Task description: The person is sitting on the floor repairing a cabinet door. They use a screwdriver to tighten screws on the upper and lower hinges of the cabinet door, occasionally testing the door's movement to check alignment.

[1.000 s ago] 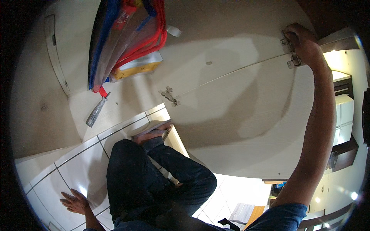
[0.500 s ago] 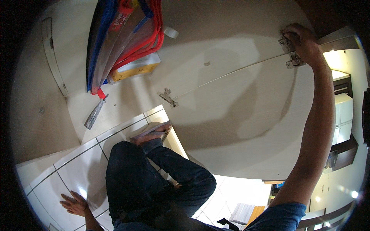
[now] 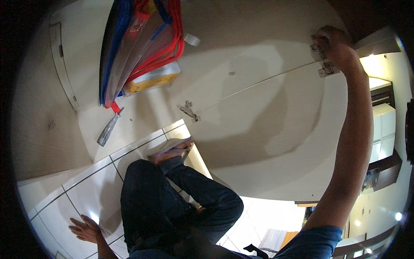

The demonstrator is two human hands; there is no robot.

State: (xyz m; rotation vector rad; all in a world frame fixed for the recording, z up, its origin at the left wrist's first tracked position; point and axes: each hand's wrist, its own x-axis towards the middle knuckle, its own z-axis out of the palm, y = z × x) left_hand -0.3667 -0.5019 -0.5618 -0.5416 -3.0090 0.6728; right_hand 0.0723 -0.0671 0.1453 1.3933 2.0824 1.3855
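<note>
My right hand (image 3: 335, 46) is raised at the far right, its fingers curled in against the upper metal cabinet hinge (image 3: 326, 68). Whatever the fingertips pinch is hidden behind them. This hinge lies across the seam between the pale cabinet door (image 3: 258, 134) and the cabinet side panel (image 3: 241, 34). A second hinge (image 3: 189, 112) spans the same seam further left, untouched. At the lower left, my left hand (image 3: 87, 228) rests on the white tiled floor (image 3: 82, 194) with its fingers spread, holding nothing.
Clear plastic bags (image 3: 133, 56) with red and blue edging stand inside the cabinet, beside a yellow-and-white box (image 3: 153, 80). A grey-handled tool (image 3: 108, 129) lies below them. My crossed legs (image 3: 172, 198) occupy the floor by the opening. Dark-framed cabinets (image 3: 381, 129) stand at right.
The view has shifted very slightly. My right hand stays at the upper hinge with a small turn of the fingers; my left hand remains on the floor.
</note>
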